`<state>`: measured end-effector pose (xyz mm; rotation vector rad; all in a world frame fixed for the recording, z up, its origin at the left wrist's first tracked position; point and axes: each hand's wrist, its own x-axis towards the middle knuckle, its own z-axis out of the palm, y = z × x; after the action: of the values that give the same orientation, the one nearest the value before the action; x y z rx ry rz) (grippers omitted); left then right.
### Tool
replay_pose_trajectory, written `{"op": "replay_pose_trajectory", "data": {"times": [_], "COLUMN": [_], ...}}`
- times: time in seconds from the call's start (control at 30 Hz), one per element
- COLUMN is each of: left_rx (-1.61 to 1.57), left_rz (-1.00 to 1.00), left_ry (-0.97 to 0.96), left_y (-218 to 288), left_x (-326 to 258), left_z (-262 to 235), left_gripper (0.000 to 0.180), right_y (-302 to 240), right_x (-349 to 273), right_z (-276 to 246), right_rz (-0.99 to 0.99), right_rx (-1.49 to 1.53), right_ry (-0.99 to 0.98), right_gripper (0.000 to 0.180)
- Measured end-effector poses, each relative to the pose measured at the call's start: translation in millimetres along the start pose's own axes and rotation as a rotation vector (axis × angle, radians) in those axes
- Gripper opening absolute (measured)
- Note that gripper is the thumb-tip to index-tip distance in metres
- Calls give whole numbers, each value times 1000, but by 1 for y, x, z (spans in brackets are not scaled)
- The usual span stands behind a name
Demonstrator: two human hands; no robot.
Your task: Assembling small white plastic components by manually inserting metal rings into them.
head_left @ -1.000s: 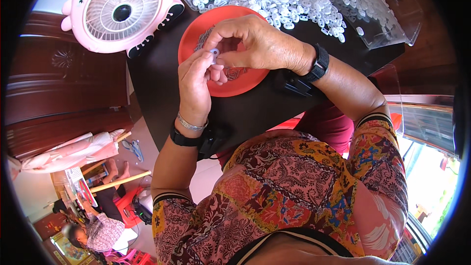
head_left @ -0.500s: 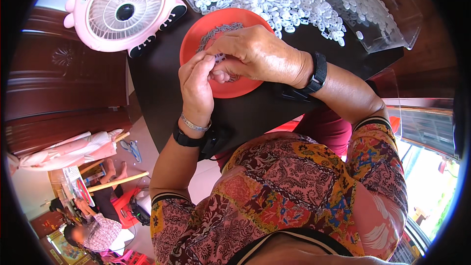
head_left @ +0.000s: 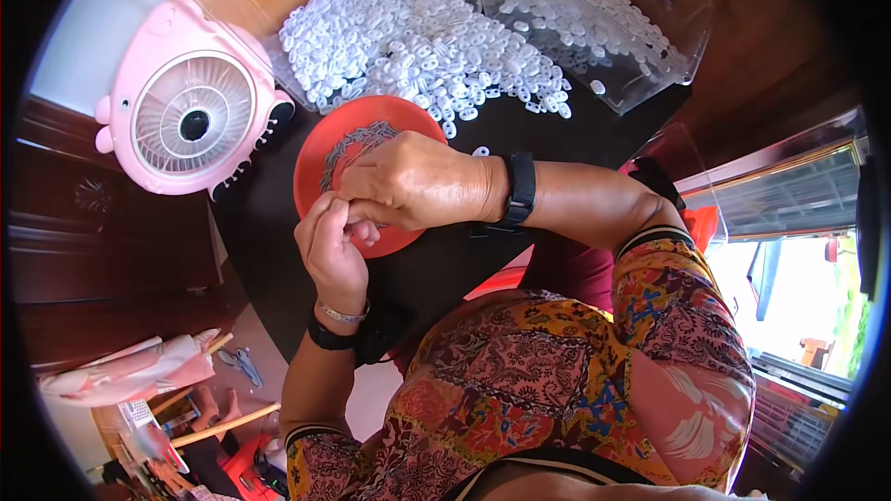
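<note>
Over a red-orange plate (head_left: 309,156) my two hands meet, fingertips against fingertips. My left hand (head_left: 332,258) is closed in a pinch at the plate's near left edge. Bent across the plate from the right, my right hand (head_left: 413,184) pinches at the same spot. Whatever sits between the fingers is covered by them and too small to make out. Small grey metal pieces (head_left: 357,144) lie heaped in the plate, partly hidden under my right hand.
Beyond the plate spreads a pile of small white oval plastic pieces (head_left: 399,23) with holes. A clear plastic bin (head_left: 640,97) holding more stands at the far right. A pink fan (head_left: 195,97) stands left on the dark table (head_left: 269,250). Another person's feet show at lower left.
The view has shifted, so the table things sit lower and further left. My hands remain together over the plate; a small white piece with dark holes seen between them is now hidden.
</note>
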<state>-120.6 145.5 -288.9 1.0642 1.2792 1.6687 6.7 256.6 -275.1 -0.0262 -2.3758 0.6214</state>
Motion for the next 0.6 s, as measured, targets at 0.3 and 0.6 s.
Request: {"op": "replay_pose_trajectory", "data": {"times": [0.3, 0.6], "left_rx": [91, 220], "left_rz": [76, -79], "left_ry": [27, -93], "left_y": [9, -6], "left_x": [1, -6], "left_z": [2, -16], "left_gripper": [29, 22], "right_y": [2, 24], "right_x": [17, 4], "right_z": [-56, -114], "right_rz": [109, 277], "right_rx": [-423, -921], "right_ry": [267, 736], "right_gripper": [19, 33]}}
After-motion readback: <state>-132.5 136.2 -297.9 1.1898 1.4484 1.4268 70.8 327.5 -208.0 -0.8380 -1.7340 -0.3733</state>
